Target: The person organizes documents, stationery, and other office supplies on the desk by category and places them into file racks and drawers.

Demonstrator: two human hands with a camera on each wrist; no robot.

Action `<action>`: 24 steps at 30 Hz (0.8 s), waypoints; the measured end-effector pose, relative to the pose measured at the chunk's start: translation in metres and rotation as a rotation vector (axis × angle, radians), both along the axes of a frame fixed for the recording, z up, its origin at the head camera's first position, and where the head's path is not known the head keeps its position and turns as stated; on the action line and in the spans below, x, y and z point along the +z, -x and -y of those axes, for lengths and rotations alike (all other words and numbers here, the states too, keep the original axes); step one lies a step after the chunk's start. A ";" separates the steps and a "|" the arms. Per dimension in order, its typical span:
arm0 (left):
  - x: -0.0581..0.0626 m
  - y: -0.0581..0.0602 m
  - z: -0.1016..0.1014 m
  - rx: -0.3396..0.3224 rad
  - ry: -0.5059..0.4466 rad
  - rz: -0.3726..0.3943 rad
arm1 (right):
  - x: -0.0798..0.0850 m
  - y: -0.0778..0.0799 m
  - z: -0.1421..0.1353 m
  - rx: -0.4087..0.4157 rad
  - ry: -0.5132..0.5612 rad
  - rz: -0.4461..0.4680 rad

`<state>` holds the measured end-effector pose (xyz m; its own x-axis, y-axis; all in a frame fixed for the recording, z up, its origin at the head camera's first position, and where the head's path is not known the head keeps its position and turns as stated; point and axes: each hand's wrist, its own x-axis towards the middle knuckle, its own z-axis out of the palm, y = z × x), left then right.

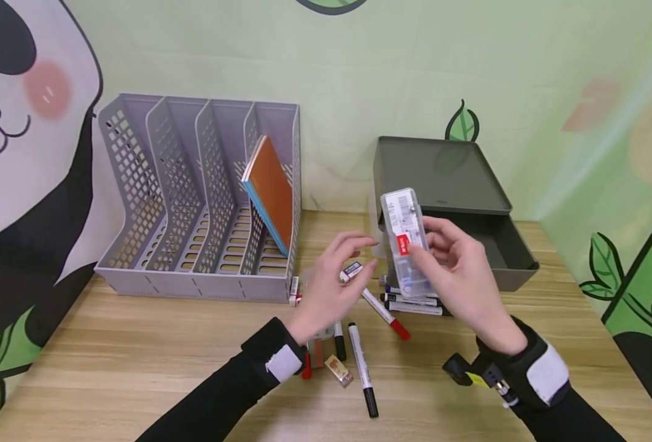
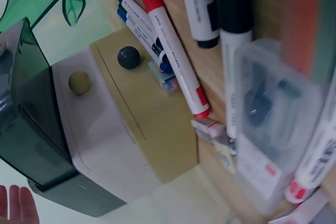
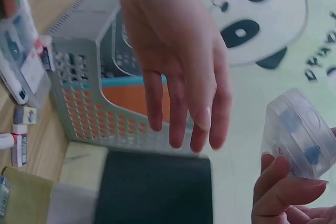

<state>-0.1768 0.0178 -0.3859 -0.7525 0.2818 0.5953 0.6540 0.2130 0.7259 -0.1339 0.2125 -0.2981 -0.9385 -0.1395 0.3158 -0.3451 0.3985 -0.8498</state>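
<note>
My right hand (image 1: pixel 466 279) holds a small clear plastic case (image 1: pixel 404 270), thumb on its front and fingers behind. The case stands tilted upright, with a white barcode label, a red patch and bluish bits inside. In the right wrist view the same case (image 3: pixel 299 135) rests in the curled fingers. My left hand (image 1: pixel 331 285) hovers to its left, palm inward, fingers loosely extended with nothing held. An eraser (image 1: pixel 350 271) shows just past the left hand's fingers. Behind the case is a dark grey drawer box (image 1: pixel 442 172), its top drawer (image 1: pixel 503 239) pulled out.
A grey file rack (image 1: pixel 193 285) stands at back left, with an orange-covered notebook (image 1: pixel 271 190) leaning in its right slot. On the wooden table lie a black-capped marker (image 1: pixel 361 368), a red-capped marker (image 1: pixel 387 314), another eraser (image 1: pixel 339 371) and a second clear case (image 2: pixel 273 114).
</note>
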 end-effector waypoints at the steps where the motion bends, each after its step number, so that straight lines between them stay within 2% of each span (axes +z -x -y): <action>1: 0.001 0.000 -0.003 -0.003 0.022 -0.034 | 0.004 0.002 -0.004 -0.005 -0.002 0.022; 7: 0.007 0.002 -0.018 -0.057 0.137 -0.156 | 0.017 0.017 -0.029 0.017 0.010 0.217; 11: 0.004 0.005 -0.027 -0.052 0.196 -0.214 | 0.018 0.025 -0.041 0.044 0.000 0.287; 20: 0.002 0.006 -0.028 -0.027 0.212 -0.224 | 0.020 0.039 -0.059 0.119 -0.114 0.464; 24: 0.001 0.007 -0.029 -0.031 0.208 -0.220 | 0.020 0.044 -0.066 0.167 -0.172 0.503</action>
